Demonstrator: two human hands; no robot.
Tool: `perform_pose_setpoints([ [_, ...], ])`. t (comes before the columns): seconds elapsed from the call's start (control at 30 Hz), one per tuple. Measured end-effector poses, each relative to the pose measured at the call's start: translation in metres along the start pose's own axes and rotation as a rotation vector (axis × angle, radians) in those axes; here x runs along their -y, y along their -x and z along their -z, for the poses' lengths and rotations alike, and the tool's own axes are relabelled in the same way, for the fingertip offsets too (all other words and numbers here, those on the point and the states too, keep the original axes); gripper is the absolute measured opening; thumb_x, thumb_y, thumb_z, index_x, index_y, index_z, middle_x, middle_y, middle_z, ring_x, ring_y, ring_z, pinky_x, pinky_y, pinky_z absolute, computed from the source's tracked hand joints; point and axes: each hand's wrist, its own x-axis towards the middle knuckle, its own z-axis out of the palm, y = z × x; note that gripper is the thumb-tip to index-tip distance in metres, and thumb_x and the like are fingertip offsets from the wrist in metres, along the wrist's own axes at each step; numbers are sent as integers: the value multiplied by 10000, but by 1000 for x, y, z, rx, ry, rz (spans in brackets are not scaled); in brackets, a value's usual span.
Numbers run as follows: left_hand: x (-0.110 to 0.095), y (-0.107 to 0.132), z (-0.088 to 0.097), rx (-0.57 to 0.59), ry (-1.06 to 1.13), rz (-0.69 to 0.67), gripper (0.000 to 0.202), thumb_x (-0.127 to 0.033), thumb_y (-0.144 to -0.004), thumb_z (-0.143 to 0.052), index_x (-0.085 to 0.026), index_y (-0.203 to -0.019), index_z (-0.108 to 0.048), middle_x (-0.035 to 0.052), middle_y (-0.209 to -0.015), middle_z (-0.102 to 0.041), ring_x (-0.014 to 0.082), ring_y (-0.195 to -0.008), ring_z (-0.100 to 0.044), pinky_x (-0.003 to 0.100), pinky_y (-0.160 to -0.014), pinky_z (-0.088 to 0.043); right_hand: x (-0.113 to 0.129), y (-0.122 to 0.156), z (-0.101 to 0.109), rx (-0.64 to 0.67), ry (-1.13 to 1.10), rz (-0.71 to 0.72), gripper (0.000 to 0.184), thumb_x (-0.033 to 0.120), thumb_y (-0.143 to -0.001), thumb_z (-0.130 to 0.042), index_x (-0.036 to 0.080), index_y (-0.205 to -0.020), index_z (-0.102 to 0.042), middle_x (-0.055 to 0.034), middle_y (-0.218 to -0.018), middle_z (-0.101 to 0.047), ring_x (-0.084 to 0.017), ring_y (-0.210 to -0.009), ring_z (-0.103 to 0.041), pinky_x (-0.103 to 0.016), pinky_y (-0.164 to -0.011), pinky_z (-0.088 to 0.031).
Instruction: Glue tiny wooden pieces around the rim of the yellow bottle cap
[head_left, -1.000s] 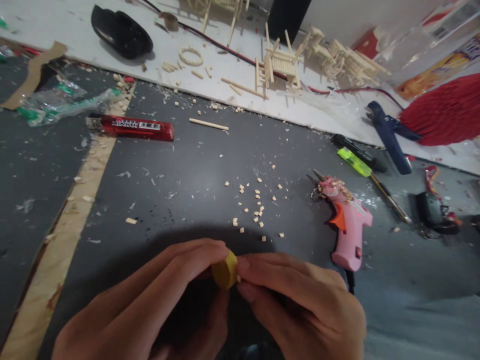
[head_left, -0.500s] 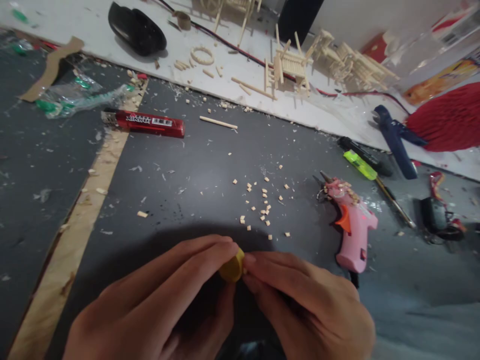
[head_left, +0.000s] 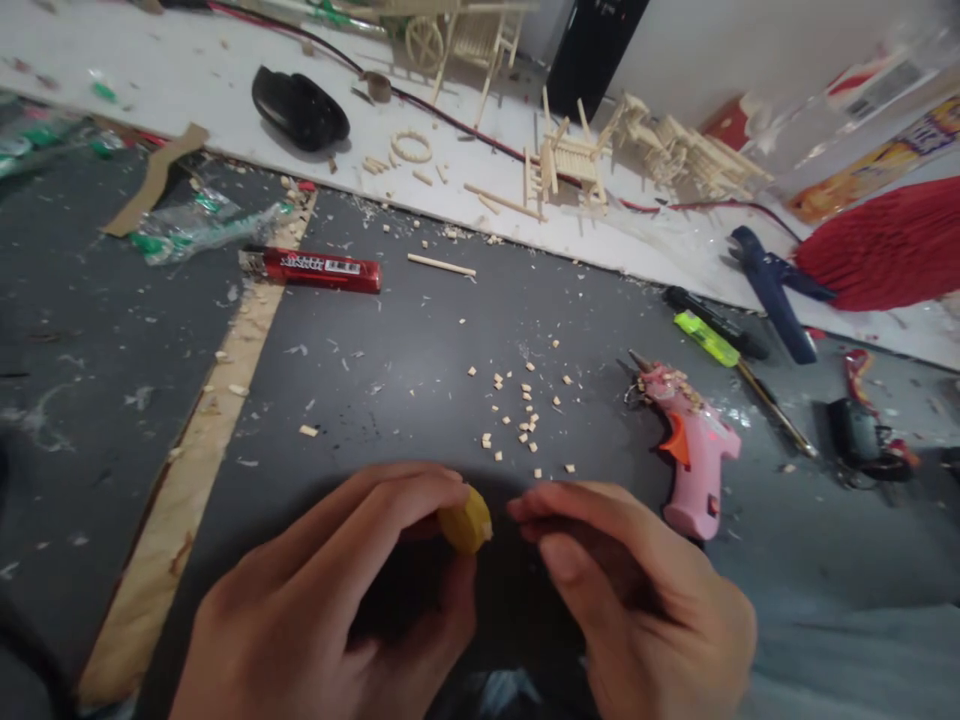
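Observation:
Between the thumb and fingers of my left hand point(head_left: 337, 590) is a small round yellow piece point(head_left: 466, 522), tilted, with a tiny pale bit at its right edge. My right hand point(head_left: 637, 590) is just to the right, apart from the yellow piece. Its thumb and fingertips are separated, and I see nothing between them. Beyond the hands, several tiny pale wood chips point(head_left: 527, 420) lie scattered on the dark grey table point(head_left: 390, 390). A pink glue gun point(head_left: 694, 445) with an orange trigger rests to the right of them.
A red lighter point(head_left: 319, 270) and a thin wooden stick point(head_left: 441, 265) lie further back. At right are a screwdriver point(head_left: 709, 340) and dark blue pliers point(head_left: 772, 290). Along the white board point(head_left: 225, 90) stand a small stick-built chair point(head_left: 574, 160), a wooden ring point(head_left: 412, 147) and a black object point(head_left: 300, 110).
My right hand has drawn away from the yellow piece and its fingers have parted. The left hand still holds the piece, now turned slightly. The whole view has shifted a little.

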Motion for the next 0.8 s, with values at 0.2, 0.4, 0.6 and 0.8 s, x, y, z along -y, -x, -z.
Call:
perform_pose_setpoints([
  [0.2, -1, 0, 2, 2, 88, -31, 379, -204, -966, -687, -414, -1281, -680, -81, -1118, -852, 116, -774, -853, 172, -813, -717, 0, -3, 6, -49, 25, 94, 260, 182, -1006, -766, 247, -798, -624, 49, -703, -595, -119, -614, -587, -212, -556, -473],
  [0.4, -20, -13, 8, 55, 364, 138, 281, -277, -856, -852, -341, -1123, -790, -1, -973, -844, 205, -776, -849, 224, -660, -723, 11, -3, 33, 83, 101, 148, 188, 160, -1040, -711, 310, -1141, -760, -3, -985, -783, -167, -854, -781, -242, -785, -639],
  [0.6, -55, -30, -1, -8, 360, 216, 397, -414, -768, -960, -311, -1130, -833, 18, -841, -834, 236, -748, -835, 257, -612, -717, 8, 5, 47, 197, -183, 16, 274, 249, -1040, -797, 320, -1304, -814, -56, -1092, -865, -211, -891, -855, -225, -727, -688],
  [0.8, -80, -36, -15, 7, 501, 281, 347, -366, -778, -970, -305, -1093, -836, -8, -795, -837, 186, -642, -814, 209, -565, -689, 18, -13, 64, 186, -410, -23, 141, 233, -1042, -776, 285, -1122, -879, -18, -872, -859, -172, -767, -845, -185, -705, -666],
])
